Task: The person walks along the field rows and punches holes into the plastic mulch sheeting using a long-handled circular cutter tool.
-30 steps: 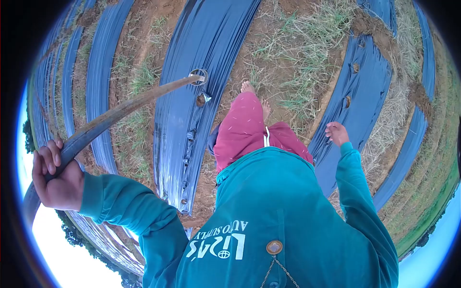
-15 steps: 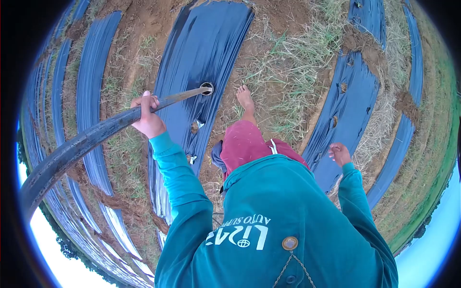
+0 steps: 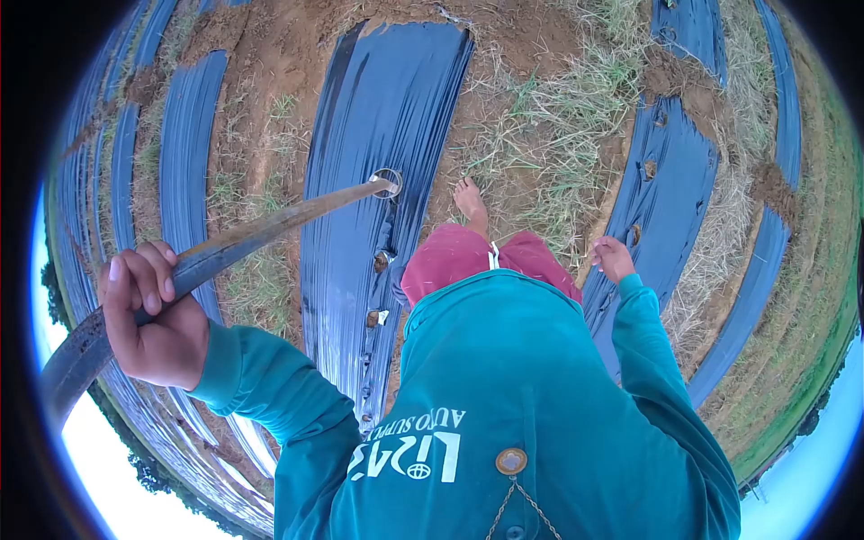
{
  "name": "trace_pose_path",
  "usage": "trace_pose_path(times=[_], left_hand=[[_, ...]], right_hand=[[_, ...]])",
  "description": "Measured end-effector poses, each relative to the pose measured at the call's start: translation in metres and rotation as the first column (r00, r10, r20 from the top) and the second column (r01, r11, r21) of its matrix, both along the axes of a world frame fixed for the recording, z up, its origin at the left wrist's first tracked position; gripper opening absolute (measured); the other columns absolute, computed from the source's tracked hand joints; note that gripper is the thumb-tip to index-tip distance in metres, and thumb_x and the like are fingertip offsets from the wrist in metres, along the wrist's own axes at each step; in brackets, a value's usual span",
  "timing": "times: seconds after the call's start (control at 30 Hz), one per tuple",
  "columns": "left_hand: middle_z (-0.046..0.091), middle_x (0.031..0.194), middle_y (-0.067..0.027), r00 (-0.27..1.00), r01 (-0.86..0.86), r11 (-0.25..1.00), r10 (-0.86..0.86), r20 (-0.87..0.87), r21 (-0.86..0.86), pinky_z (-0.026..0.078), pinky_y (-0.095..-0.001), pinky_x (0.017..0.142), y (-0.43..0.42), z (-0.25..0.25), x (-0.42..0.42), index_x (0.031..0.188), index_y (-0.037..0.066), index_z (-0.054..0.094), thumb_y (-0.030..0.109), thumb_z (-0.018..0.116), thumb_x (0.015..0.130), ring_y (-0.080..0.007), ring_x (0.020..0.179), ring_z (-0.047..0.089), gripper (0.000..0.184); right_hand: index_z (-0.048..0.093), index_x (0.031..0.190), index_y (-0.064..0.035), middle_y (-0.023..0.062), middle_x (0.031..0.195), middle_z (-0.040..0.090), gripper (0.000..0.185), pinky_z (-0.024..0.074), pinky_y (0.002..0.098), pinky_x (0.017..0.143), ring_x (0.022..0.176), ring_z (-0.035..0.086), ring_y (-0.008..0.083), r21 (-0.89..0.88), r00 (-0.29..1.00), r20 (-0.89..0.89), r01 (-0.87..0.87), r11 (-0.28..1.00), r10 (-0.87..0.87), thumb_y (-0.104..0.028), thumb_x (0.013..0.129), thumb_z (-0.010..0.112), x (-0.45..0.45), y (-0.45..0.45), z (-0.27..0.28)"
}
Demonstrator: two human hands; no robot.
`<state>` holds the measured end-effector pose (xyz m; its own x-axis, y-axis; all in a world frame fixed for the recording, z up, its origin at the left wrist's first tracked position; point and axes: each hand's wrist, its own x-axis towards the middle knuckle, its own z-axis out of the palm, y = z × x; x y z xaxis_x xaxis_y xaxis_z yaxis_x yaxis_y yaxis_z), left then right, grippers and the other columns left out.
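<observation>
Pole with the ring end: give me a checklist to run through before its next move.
1. Left hand wrapped around the pole: ok.
2. Ring over the plastic strip, not over bare soil: ok.
3. Ring roughly in line with the torn holes in the strip: ok.
4. Visible bare foot apart from the ring: ok, it is on the soil beside the strip.
5. Right hand also on the pole: not ok, it is well away from it.
6. Plastic cut through under the ring: cannot tell from this view.
</observation>
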<state>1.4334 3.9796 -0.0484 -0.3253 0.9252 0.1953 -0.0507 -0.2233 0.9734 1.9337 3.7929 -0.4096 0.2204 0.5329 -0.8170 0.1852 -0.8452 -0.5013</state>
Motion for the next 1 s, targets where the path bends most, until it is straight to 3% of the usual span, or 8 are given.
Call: trace_pose_path(times=[0.2,0.33,0.47,0.57,0.63,0.73,0.83,1.0], left_hand=[[0.032,0.052,-0.0017,0.998,-0.051,0.998,0.050,0.031,0.030,0.032,-0.0333,0.067,0.035,0.021,-0.004,0.055,0.013,0.032,0.008,0.043,0.081,-0.0134,0.052,0.035,0.028],[0.031,0.054,-0.0015,0.996,-0.057,0.998,0.054,0.071,0.036,0.033,-0.0346,0.069,0.071,0.002,0.002,0.056,0.012,0.034,0.006,0.046,0.079,-0.0145,0.055,0.037,0.026],[0.037,0.051,-0.0025,0.944,-0.318,0.948,0.314,0.102,0.027,0.039,-0.0318,0.058,0.116,-0.087,0.042,0.056,0.008,0.039,0.003,0.050,0.078,-0.0142,0.048,0.039,0.025],[0.044,0.052,-0.0053,0.946,-0.285,0.958,0.285,0.154,-0.021,0.040,-0.0289,0.052,0.139,-0.218,0.051,0.060,0.004,0.042,-0.005,0.054,0.076,-0.0150,0.048,0.044,0.022],[0.044,0.053,-0.0057,0.962,-0.217,0.975,0.220,0.164,-0.036,0.040,-0.0291,0.052,0.156,-0.224,0.061,0.061,0.004,0.043,-0.005,0.054,0.076,-0.0151,0.049,0.044,0.021],[0.043,0.052,-0.0053,0.976,-0.161,0.984,0.170,0.139,-0.074,0.039,-0.0295,0.053,0.172,-0.189,0.067,0.061,0.004,0.043,-0.004,0.055,0.075,-0.0146,0.049,0.042,0.020],[0.040,0.052,-0.0047,0.991,0.014,0.999,-0.019,0.134,0.037,0.038,-0.0305,0.055,0.194,-0.131,0.073,0.060,0.004,0.043,-0.001,0.055,0.074,-0.0146,0.048,0.041,0.020],[0.033,0.053,-0.0020,0.989,0.142,0.990,-0.143,0.034,0.024,0.033,-0.0325,0.066,0.223,-0.027,0.084,0.057,0.010,0.037,0.009,0.047,0.080,-0.0139,0.054,0.036,0.025]], right_hand=[[0.054,0.096,-0.0024,0.0058,0.079,0.060,0.017,0.0433,0.0264,0.054,0.062,0.055,0.0131,-0.102,0.997,-0.022,0.066,0.993,-0.069,-0.014,0.085,0.048,0.009,0.014,-0.018],[0.053,0.097,-0.0044,0.0052,0.080,0.060,0.017,0.0423,0.0260,0.053,0.063,0.055,0.0133,-0.117,0.996,0.027,0.093,0.989,-0.090,-0.014,0.085,0.045,0.012,0.029,0.002],[0.053,0.097,-0.0043,0.0061,0.081,0.060,0.017,0.0425,0.0263,0.053,0.066,0.056,0.0136,-0.095,0.997,0.047,0.065,0.993,-0.060,-0.014,0.085,0.045,0.019,0.034,0.019],[0.053,0.097,-0.0038,0.0064,0.080,0.060,0.017,0.0428,0.0262,0.053,0.065,0.056,0.0132,-0.118,0.994,0.075,0.086,0.989,-0.078,-0.013,0.085,0.045,0.026,0.037,0.033],[0.053,0.096,-0.0030,0.0063,0.078,0.061,0.016,0.0427,0.0256,0.051,0.064,0.056,0.0121,-0.105,0.988,0.072,0.146,0.984,-0.139,-0.012,0.084,0.046,0.031,0.040,0.040],[0.053,0.095,-0.0036,0.0064,0.078,0.061,0.015,0.0429,0.0259,0.051,0.063,0.056,0.0125,-0.120,0.971,0.100,0.228,0.966,-0.217,-0.012,0.085,0.046,0.041,0.032,0.039],[0.053,0.098,-0.0044,0.0073,0.082,0.061,0.018,0.0452,0.0281,0.054,0.065,0.058,0.0147,-0.149,0.970,0.103,0.232,0.961,-0.219,-0.015,0.086,0.043,0.050,0.021,0.037],[0.053,0.099,-0.0042,0.0081,0.083,0.062,0.020,0.0469,0.0308,0.055,0.065,0.059,0.0175,-0.271,0.967,0.102,0.252,0.929,-0.232,-0.015,0.086,0.044,0.062,0.011,-0.007]])
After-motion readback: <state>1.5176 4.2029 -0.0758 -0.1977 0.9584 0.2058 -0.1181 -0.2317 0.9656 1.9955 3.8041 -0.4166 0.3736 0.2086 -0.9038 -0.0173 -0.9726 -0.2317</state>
